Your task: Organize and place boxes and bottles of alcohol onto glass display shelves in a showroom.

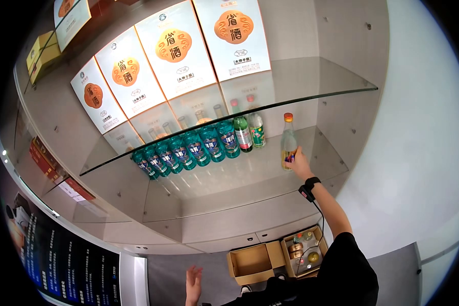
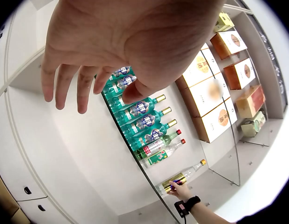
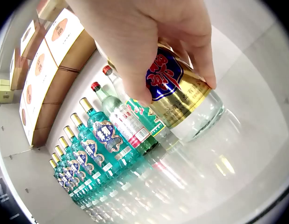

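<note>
My right hand (image 1: 301,166) grips a clear glass bottle (image 1: 289,138) with an orange-yellow cap, standing on the lower glass shelf at its right end. In the right wrist view, thumb and fingers wrap the bottle's gold label (image 3: 186,105), which carries a blue patch with red characters; its base is right at the glass. To its left stand a clear bottle with a green label (image 1: 257,130), a green bottle with a red cap (image 1: 243,133) and a row of teal bottles (image 1: 193,148). My left hand (image 2: 121,42) hangs low with loosely spread fingers, holding nothing.
Large white boxes with orange emblems (image 1: 174,48) fill the upper glass shelf, whose front edge (image 1: 229,116) runs above the bottles. On the floor sit a cardboard box (image 1: 252,262) with open flaps and another box (image 1: 289,262) holding several bottles. A cable trails from my right wrist.
</note>
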Available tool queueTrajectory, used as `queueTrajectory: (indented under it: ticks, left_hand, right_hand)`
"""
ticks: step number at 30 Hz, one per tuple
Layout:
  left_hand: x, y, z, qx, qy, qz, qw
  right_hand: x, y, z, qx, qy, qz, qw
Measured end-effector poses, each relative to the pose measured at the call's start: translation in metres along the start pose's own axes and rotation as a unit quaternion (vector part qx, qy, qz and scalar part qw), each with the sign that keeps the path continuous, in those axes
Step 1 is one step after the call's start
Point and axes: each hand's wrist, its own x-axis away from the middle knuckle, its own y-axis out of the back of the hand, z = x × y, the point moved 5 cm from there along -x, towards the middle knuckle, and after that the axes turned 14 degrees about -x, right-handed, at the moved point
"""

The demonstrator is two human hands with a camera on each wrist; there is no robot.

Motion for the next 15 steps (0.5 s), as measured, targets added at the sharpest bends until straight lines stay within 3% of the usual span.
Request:
queueTrajectory:
  ticks: [15]
  left_hand:
    - [-0.016,-0.03,0.01,-0.029,-0.016,0.067,0.997]
  right_hand:
    - [0.006,-0.008,-0.017,-0.023,-0.01,-0.109,0.994]
